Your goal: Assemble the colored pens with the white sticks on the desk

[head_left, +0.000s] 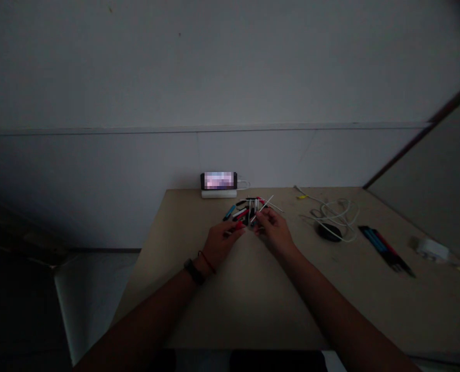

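Observation:
Above the table my left hand point(219, 239) is closed, thumb and fingers pinching a small red pen part point(240, 225), perhaps a cap. My right hand point(273, 226) pinches a thin white stick point(267, 202) that looks like a pen refill; it slants up to the right. The two hands are close together but apart. Just beyond them lies a loose heap of pen parts, with a blue piece point(228, 212) at its left side and more thin white sticks point(276, 206) at its right. The fingers hide part of the heap.
A lit phone point(219, 181) leans on a white block point(219, 194) by the wall. To the right are a coiled white cable point(344, 206), a black mouse-like object point(329, 232), a row of pens point(386, 250) and a white adapter point(433, 250). The table point(249, 310) ends close to my body.

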A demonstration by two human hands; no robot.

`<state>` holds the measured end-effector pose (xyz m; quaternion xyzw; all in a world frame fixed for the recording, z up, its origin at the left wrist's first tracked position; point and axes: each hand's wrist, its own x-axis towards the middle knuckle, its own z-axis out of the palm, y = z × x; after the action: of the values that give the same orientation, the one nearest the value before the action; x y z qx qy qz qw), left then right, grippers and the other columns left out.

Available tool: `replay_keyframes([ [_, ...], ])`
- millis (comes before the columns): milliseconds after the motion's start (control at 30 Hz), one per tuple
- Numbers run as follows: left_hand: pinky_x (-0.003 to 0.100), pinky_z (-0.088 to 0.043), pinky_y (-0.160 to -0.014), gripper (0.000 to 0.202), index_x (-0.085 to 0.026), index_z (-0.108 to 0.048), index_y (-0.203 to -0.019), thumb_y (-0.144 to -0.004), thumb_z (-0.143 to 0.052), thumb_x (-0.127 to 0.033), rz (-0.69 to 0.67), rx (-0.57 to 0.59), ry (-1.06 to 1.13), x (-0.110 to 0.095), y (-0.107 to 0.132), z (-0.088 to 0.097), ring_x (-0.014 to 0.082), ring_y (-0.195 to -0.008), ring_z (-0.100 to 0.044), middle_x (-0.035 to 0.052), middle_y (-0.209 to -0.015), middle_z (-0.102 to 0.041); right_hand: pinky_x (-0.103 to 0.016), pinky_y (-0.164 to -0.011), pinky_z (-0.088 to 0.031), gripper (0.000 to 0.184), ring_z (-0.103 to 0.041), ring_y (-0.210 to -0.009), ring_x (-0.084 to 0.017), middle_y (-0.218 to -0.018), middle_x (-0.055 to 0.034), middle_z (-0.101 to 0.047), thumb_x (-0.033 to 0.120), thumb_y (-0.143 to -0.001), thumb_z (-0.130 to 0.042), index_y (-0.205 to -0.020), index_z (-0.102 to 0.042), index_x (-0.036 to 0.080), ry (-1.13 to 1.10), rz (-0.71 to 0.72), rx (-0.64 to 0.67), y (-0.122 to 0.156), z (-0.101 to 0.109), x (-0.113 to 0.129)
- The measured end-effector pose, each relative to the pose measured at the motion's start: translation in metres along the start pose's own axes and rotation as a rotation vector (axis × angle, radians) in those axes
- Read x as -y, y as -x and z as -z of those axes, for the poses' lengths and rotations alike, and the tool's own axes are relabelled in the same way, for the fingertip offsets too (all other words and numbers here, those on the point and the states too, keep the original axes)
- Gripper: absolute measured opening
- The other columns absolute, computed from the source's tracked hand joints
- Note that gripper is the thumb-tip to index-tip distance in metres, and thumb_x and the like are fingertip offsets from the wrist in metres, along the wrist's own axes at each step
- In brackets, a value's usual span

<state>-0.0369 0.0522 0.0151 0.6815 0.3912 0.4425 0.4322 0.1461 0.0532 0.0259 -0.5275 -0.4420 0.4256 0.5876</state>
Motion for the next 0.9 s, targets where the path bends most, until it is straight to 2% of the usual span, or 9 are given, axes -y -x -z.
replay_keyframes([
  [133,0.027,-0.054,-0.075,0.028,-0.016,-0.078,-0.098,-0.089,-0.066,-0.040,-0.001,-0.004,-0.008,-0.001,0.000,0.000,0.0200,-0.087,-0.070,0.0065,-0.096,-0.078,-0.026,-0.044,-0.048,0.050,-0.056,-0.047,-0.013,-0.059,0.0013,-0.062,0.065,-0.065,-0.080,-0.073,-0.059,0.020,-0.020,0.047,-0.014,0.004,-0.002,0.009],
  [233,0.028,-0.054,-0.075,0.027,-0.017,-0.078,-0.099,-0.089,-0.066,-0.039,0.007,-0.006,0.005,-0.001,0.000,0.000,0.0201,-0.086,-0.070,0.0071,-0.097,-0.077,-0.027,-0.047,-0.049,0.046,-0.057,-0.048,-0.013,-0.059,0.0004,-0.063,0.063,-0.071,-0.077,-0.073,-0.060,0.020,-0.003,0.106,-0.004,0.009,-0.002,0.017],
  [467,0.027,-0.053,-0.073,0.027,-0.016,-0.078,-0.101,-0.087,-0.068,-0.037,-0.006,0.013,-0.020,0.002,-0.001,-0.001,0.0191,-0.084,-0.068,0.0062,-0.093,-0.077,-0.025,-0.049,-0.048,0.035,-0.057,-0.049,-0.013,-0.057,0.0010,-0.062,0.054,-0.086,-0.068,-0.080,-0.062,0.020,0.091,0.295,0.106,0.026,-0.008,0.027],
  [633,0.027,-0.052,-0.074,0.029,-0.017,-0.078,-0.102,-0.089,-0.066,-0.040,-0.011,0.024,-0.039,0.002,0.000,-0.001,0.0174,-0.080,-0.067,0.0045,-0.090,-0.076,-0.024,-0.050,-0.047,0.031,-0.058,-0.052,-0.013,-0.059,0.0010,-0.062,0.051,-0.090,-0.065,-0.085,-0.064,0.020,0.179,0.308,0.179,0.030,-0.008,0.024],
  [900,0.027,-0.052,-0.073,0.031,-0.018,-0.078,-0.103,-0.089,-0.065,-0.043,-0.029,0.026,-0.061,0.004,0.000,-0.001,0.0177,-0.081,-0.067,0.0046,-0.092,-0.077,-0.026,-0.051,-0.048,0.031,-0.059,-0.052,-0.014,-0.059,0.0011,-0.062,0.052,-0.090,-0.063,-0.088,-0.062,0.021,0.187,0.292,0.130,0.028,-0.008,0.022],
])
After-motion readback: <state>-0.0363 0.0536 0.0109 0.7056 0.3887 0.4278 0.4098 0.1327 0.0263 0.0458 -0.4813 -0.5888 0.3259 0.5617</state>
